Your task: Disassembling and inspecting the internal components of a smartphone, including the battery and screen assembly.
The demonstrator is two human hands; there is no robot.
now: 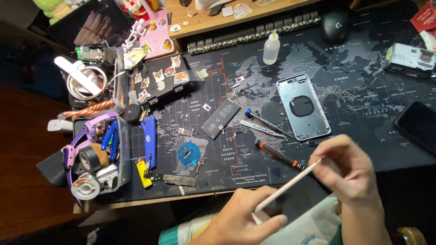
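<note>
Both my hands hold a thin flat phone screen panel (290,183) edge-on, low at the front of the desk. My left hand (243,218) grips its lower end, my right hand (347,168) pinches its upper end. Beyond them on the dark map-printed desk mat (363,95) lie an empty silver phone housing (303,106), a black phone battery (220,118), a blue-tipped screwdriver (265,120), metal tweezers (262,129) and an orange-and-black screwdriver (279,154). Small circuit boards (179,180) and a blue round part (188,154) lie left of my hands.
A clear tool bin (97,154) with tape rolls and pliers stands at the left edge. A small squeeze bottle (271,47), a keyboard (254,34) and a mouse (335,26) sit at the back. A dark phone (418,124) lies at the right.
</note>
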